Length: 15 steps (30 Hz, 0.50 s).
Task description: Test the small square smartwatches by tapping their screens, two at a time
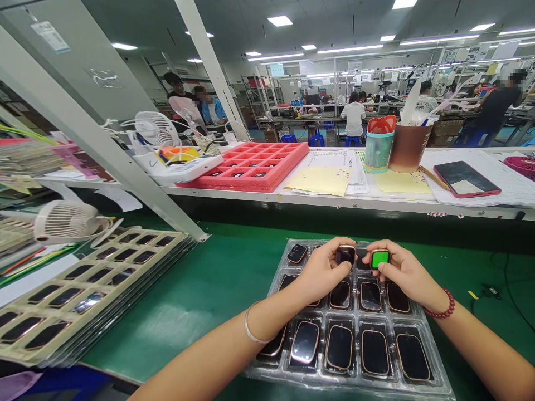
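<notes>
My left hand (pixel 328 264) is closed on a smartwatch body (pixel 345 254) with a dark screen and a gold-coloured rim. Beside it, my right hand (pixel 395 267) grips another smartwatch body (pixel 380 259), its screen lit green, with the thumb at the screen's lower edge. Both are held up over the far part of a clear plastic tray (pixel 361 317). In the tray's compartments lie several more watch bodies, such as a dark-screened one (pixel 340 347) in the front row. My hands and forearms hide some compartments.
Left on the green bench (pixel 184 278), a stack of cream trays (pixel 104 278) holds dark watch screens, with a white fan (pixel 67 220) behind. The shelf above carries a red foam tray (pixel 254 167), papers, cups (pixel 409 147) and a phone (pixel 467 178). A slanted post (pixel 137 161) stands left.
</notes>
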Motion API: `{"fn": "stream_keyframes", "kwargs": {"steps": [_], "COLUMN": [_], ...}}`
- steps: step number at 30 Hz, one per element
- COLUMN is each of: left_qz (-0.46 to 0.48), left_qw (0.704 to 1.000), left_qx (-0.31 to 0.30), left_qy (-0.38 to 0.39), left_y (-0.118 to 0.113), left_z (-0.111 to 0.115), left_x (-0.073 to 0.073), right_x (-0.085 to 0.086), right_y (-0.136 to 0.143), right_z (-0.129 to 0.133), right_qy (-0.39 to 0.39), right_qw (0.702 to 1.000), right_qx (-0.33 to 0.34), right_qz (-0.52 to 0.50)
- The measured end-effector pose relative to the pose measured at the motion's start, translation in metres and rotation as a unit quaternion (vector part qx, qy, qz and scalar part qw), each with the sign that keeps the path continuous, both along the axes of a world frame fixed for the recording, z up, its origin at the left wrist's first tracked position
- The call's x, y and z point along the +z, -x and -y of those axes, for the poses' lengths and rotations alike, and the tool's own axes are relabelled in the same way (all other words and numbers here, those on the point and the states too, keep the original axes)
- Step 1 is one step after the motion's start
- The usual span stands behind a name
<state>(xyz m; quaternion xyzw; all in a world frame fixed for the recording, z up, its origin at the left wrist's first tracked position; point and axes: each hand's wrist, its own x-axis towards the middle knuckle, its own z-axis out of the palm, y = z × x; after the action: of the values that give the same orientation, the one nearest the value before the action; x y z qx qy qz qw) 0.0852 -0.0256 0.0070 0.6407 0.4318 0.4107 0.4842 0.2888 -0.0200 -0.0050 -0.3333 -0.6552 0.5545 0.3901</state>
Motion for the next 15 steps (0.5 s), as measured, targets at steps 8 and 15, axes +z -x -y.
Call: {"fn": "stream_keyframes", "kwargs": {"steps": [8, 15], "left_qz": [0.011, 0.007], "left_qw": [1.0, 1.0], "left_qx": [0.006, -0.007], "left_qy": [0.005, 0.013], "left_y": [-0.0008, 0.0013], "left_z": [0.0017, -0.0004], "left_x": [0.0049, -0.0017], "right_x": [-0.0001, -0.0006], "right_y": [0.0002, 0.0011], "right_z": [0.0003, -0.0004], "right_qy": [-0.019, -0.02], "right_qw": [1.0, 1.0], "right_qx": [0.018, 0.022], "right_qz": [0.014, -0.005]}}
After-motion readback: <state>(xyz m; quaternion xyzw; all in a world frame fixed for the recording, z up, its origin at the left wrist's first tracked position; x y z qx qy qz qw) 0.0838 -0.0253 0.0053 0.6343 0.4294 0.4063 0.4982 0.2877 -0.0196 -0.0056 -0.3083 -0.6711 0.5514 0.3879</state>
